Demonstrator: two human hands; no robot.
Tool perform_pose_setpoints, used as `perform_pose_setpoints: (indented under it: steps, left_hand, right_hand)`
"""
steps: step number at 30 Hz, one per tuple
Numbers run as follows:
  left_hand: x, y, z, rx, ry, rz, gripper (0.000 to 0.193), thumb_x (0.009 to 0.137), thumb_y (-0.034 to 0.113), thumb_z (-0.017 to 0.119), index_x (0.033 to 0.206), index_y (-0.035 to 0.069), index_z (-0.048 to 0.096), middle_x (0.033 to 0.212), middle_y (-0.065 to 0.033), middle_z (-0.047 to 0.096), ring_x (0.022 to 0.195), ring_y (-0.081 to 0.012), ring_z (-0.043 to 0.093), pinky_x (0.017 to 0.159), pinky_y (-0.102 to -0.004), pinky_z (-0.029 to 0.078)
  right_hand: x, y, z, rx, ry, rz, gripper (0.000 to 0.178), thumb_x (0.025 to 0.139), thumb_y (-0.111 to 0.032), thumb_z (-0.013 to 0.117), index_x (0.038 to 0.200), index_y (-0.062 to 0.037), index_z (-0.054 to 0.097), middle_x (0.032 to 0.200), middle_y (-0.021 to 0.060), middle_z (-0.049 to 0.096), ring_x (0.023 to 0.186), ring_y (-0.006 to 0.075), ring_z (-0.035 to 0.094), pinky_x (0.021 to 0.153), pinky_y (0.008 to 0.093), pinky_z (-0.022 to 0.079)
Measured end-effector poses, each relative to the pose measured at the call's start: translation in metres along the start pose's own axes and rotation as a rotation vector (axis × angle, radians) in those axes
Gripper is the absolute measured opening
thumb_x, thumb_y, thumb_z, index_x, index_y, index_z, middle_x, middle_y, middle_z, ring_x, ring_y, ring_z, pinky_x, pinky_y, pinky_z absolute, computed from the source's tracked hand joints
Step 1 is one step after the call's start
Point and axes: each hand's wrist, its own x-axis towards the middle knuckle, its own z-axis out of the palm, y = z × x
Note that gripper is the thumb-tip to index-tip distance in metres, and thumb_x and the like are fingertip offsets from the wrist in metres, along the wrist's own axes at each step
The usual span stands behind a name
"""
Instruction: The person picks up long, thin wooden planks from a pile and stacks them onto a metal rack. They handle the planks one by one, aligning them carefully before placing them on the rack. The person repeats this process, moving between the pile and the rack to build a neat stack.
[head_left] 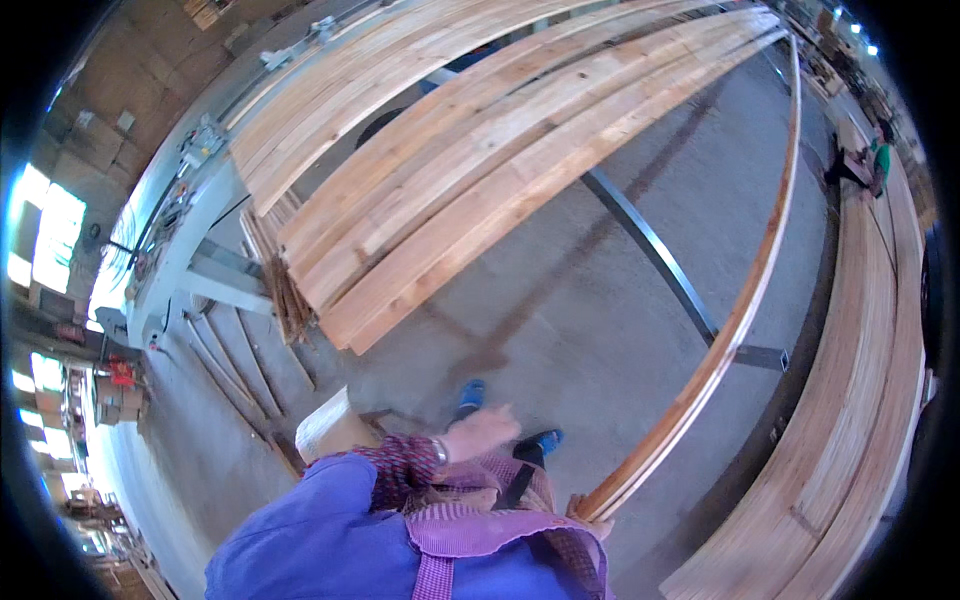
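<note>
Wooden and long, a thin board has its near end held tight in the right hand; the left hand is empty, fingers out.

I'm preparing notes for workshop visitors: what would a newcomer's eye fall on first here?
Probably the long narrow board, curving down the right half to the person's right hand at the lower edge. Next, the pale planks lying side by side across the upper middle. Then the bright blue shoes on the grey floor, below centre.
</note>
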Motion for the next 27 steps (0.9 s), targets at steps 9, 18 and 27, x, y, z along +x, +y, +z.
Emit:
perform_pose_setpoints:
  steps: [9, 18, 27]
  left_hand:
    - [-0.182, -0.111, -0.040, -0.316, 1.228, -0.852, 0.057, 0.092, 0.028, 0.062, 0.141, 0.004, 0.045, 0.148, -0.0182, 0.040, 0.135, -0.0325, 0.041, 0.114, -0.0371, 0.033]
    - [-0.133, -0.095, -0.197, 0.602, 0.509, -0.646, 0.091, 0.067, 0.052, 0.073, 0.140, 0.004, 0.047, 0.145, -0.0190, 0.041, 0.140, -0.0419, 0.030, 0.119, -0.0592, 0.017]
    - [-0.133, -0.125, -0.238, 0.639, 0.219, -0.627, 0.095, 0.073, 0.064, 0.062, 0.138, -0.004, 0.049, 0.154, -0.0176, 0.032, 0.148, -0.0350, 0.017, 0.122, -0.0549, 0.007]
  right_hand:
    - [0.024, 0.061, 0.023, 0.582, 0.076, 0.094, 0.070, 0.087, -0.061, 0.060, 0.134, -0.0106, 0.050, 0.123, 0.0191, 0.058, 0.111, 0.0362, 0.056, 0.087, 0.0605, 0.050]
    - [0.047, -0.013, 0.026, 1.781, 0.179, 0.622, 0.075, 0.090, -0.060, 0.052, 0.146, -0.0110, 0.039, 0.139, 0.0194, 0.047, 0.130, 0.0392, 0.043, 0.104, 0.0669, 0.037]
    - [-0.048, -0.041, 0.116, 1.697, -0.070, 0.736, 0.065, 0.090, -0.054, 0.047, 0.131, -0.0032, 0.048, 0.126, 0.0173, 0.053, 0.121, 0.0330, 0.048, 0.100, 0.0564, 0.038]
